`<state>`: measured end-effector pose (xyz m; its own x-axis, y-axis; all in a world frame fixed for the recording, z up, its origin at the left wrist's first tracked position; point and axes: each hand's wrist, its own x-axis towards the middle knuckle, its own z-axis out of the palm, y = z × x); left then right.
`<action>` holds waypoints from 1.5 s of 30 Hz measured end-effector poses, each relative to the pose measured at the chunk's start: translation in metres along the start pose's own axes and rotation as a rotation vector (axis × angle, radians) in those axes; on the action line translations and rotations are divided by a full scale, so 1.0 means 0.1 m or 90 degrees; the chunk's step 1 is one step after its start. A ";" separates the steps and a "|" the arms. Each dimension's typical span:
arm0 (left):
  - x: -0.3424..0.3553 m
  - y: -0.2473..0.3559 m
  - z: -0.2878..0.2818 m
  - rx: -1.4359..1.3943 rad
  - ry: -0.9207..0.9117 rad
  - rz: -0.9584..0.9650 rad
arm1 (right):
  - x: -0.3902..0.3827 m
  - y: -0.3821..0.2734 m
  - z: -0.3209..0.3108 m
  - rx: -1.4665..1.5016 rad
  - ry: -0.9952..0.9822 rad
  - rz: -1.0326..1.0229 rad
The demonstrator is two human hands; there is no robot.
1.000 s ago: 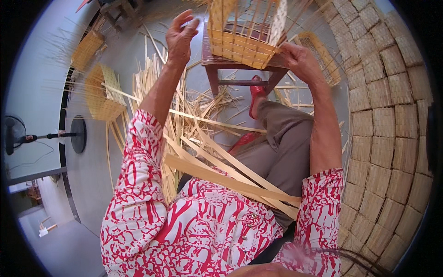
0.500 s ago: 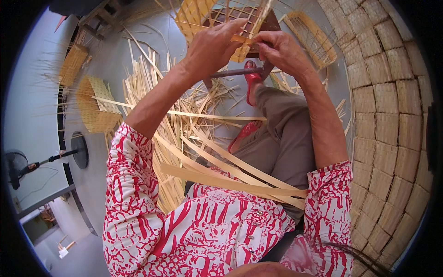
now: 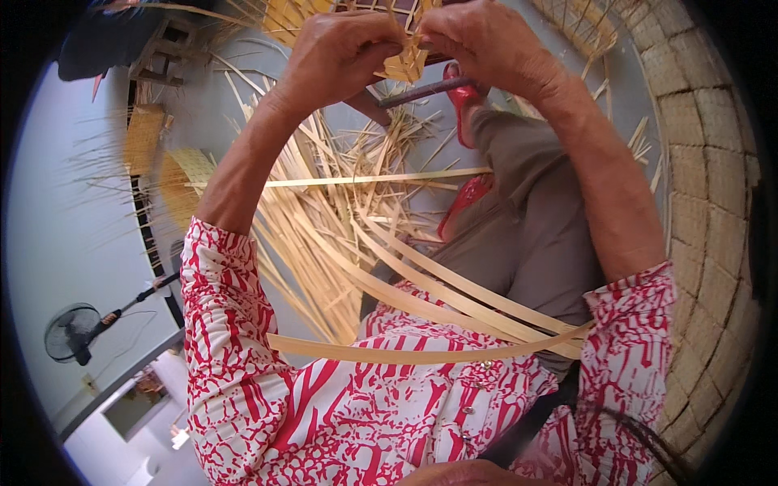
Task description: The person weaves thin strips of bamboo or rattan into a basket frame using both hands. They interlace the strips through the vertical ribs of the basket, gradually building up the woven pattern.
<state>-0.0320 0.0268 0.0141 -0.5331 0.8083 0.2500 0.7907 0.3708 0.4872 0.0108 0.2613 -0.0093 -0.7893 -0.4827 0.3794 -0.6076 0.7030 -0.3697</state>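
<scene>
A half-woven bamboo basket [image 3: 403, 68] stands at the top of the view, mostly cut off by the edge and hidden behind my hands. My left hand [image 3: 342, 58] is closed, its thumb and fingers pinching the basket's edge. Close beside it, my right hand [image 3: 485, 42] is also closed, pinching thin strips at the same edge. Which strip each hand grips is too small to make out. Below the basket shows the dark bar [image 3: 425, 92] of a low stand. Several flat bamboo strips [image 3: 429, 354] lie across my lap.
Loose bamboo strips [image 3: 312, 202] cover the floor at left centre. Unfinished baskets with spiky loose ends, one a yellow basket [image 3: 144, 139], stand further left; another basket [image 3: 579, 26] lies upper right. Stacked woven pieces [image 3: 693, 243] line the right. A fan [image 3: 73, 334] stands lower left.
My left hand's fingers, stretched over the basket before, are now curled into a pinch on its edge. The right hand stays closed there. The whole view has shifted, with the basket further out of it.
</scene>
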 end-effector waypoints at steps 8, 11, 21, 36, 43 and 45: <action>-0.15 0.14 0.00 -0.002 -0.054 0.104 | -0.03 0.08 0.09 -0.041 0.052 -0.118; -0.12 0.20 -0.07 0.013 -0.038 0.130 | -0.01 0.11 0.00 -0.022 0.030 -0.122; -0.24 0.22 0.01 0.022 0.174 -0.096 | 0.15 0.05 -0.05 -0.037 0.050 -0.029; -0.19 -0.28 0.15 -0.110 0.466 -0.270 | 0.10 -0.10 0.29 0.095 -0.094 0.207; -0.18 -0.16 0.16 -0.075 0.480 -0.221 | 0.40 -0.27 0.24 0.803 0.088 0.500; -0.20 -0.16 0.19 -0.111 0.489 -0.195 | 0.44 -0.22 0.23 0.949 0.183 0.559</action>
<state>-0.0284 0.0132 -0.0143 -0.8225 0.1242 0.5551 0.5540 0.3962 0.7322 -0.0125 0.2121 -0.0038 -0.9598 -0.0410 -0.2778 0.2674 -0.4352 -0.8597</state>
